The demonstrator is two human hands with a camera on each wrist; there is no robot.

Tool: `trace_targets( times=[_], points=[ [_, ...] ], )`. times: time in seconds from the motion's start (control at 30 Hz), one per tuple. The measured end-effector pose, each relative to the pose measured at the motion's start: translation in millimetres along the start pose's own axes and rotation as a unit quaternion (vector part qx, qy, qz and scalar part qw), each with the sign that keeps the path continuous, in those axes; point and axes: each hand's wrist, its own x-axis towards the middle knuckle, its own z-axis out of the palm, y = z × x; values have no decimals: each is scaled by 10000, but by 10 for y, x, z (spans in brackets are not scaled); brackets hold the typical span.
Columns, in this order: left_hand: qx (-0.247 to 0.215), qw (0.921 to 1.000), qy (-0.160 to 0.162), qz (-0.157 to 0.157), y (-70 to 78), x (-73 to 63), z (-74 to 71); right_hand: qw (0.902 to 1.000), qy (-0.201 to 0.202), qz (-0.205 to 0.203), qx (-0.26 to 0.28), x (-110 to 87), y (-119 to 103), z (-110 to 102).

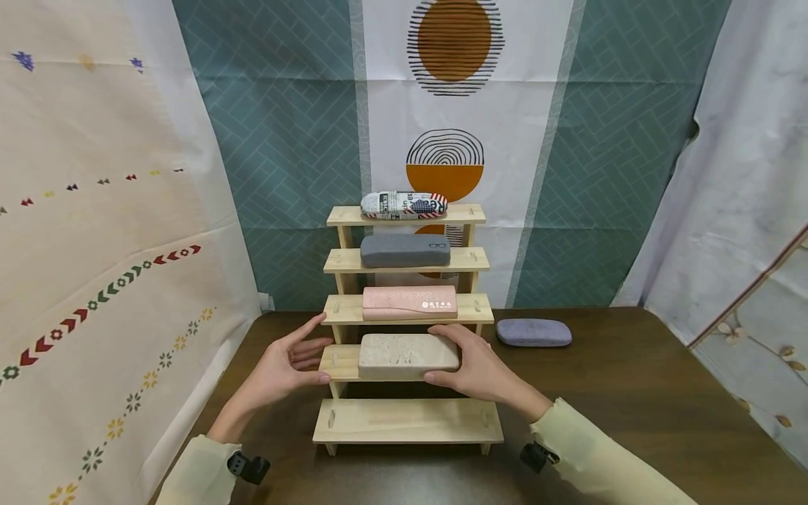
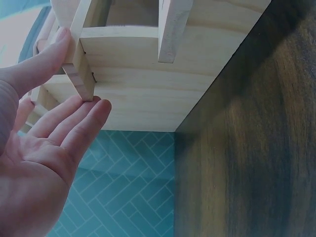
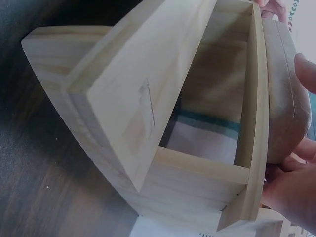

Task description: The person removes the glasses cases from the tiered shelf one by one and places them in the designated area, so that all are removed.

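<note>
A beige glasses case (image 1: 391,354) lies on the second-lowest step of a stepped wooden rack (image 1: 407,422). My right hand (image 1: 470,361) grips the case's right end, thumb in front and fingers behind. In the right wrist view, the case (image 3: 282,86) sits along the step's edge beside the fingers. At the rack's left side, my left hand (image 1: 284,365) has its fingers extended and its thumb at the end of the same step. The left wrist view has the thumb and fingertips of the left hand (image 2: 49,143) against that wooden end.
Higher steps carry a pink case (image 1: 407,303), a grey case (image 1: 404,251) and, on top, a newspaper-print case (image 1: 404,205). A lavender case (image 1: 533,332) lies on the dark wooden table (image 1: 606,407) to the right. Patterned cloth (image 1: 284,140) hangs behind the rack.
</note>
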Motion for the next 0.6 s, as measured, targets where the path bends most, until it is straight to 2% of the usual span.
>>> trace_targets(
  times=[0.33,0.6],
  points=[
    [40,10000,38,5,-7,5,0,9994,10,20,334,-12,14,-9],
    [65,10000,39,3,-13,-3,2,9962,-128,432,741,-3,29,-5]
  ],
)
